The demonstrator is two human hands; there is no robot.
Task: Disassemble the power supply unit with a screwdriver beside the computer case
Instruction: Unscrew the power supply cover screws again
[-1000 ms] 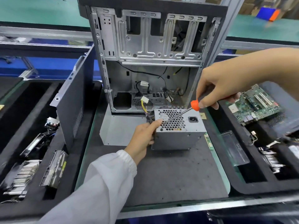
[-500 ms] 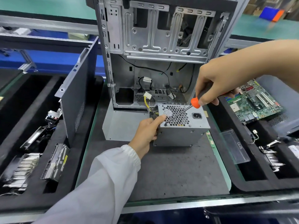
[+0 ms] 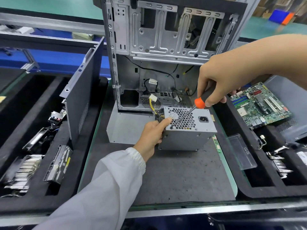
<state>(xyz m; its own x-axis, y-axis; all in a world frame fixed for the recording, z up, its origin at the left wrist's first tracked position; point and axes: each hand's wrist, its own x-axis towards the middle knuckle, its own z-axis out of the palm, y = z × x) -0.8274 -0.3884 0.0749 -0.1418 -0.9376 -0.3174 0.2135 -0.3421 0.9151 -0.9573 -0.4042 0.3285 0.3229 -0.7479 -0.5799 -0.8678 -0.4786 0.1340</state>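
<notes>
Bracing the rigid, probably heavy power supply unit (image 3: 187,130), at the computer case's (image 3: 166,52) six o'clock, the left hand (image 3: 152,137) grips its left edge while the right hand (image 3: 217,83) holds the screwdriver (image 3: 198,103).

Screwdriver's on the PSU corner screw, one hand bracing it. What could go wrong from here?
1. The orange-collared black screwdriver meets the corner screw at a slant, so its tip may cam out and skid into the honeycomb fan grille.
2. The left hand has its thumb right beside that screw; a slip could jab it.
3. The grey metal power supply box stands loose on the dark mat, braced from one side only, so pressure from the right hand might shift it.
</notes>
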